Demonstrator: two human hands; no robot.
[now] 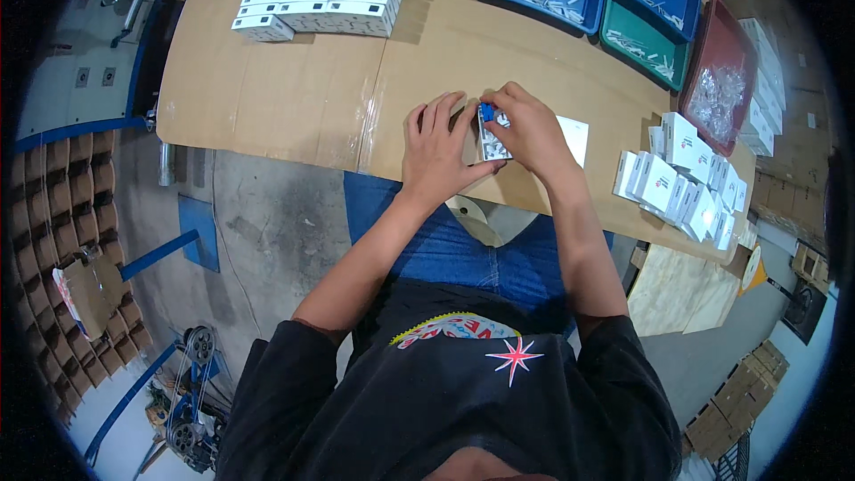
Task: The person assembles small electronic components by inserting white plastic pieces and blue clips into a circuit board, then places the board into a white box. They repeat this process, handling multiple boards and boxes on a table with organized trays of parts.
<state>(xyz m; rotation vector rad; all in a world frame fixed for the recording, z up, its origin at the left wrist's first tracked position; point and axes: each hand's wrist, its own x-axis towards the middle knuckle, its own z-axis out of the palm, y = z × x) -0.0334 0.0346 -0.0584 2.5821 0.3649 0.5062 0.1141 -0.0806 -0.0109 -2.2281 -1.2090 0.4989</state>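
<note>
A small open white box (495,151) stands near the table's front edge, with small white and blue pieces inside. My left hand (435,150) curves around its left side, the thumb along the near edge, steadying it. Over the box's right part, my right hand (527,132) has its thumb and fingers drawn together among the contents. A blue piece (486,112) shows beside those fingertips; what they pinch is hidden. Just right of my right wrist lies a flat white box or lid (574,138).
Stacked white boxes (329,0) stand at the far left. Blue trays (543,13) and a green tray (646,52) hold small white parts. A red tray (726,80) holds clear pieces. Several white boxes (681,169) lie piled at the right. The cardboard-covered table (276,98) ends before my lap.
</note>
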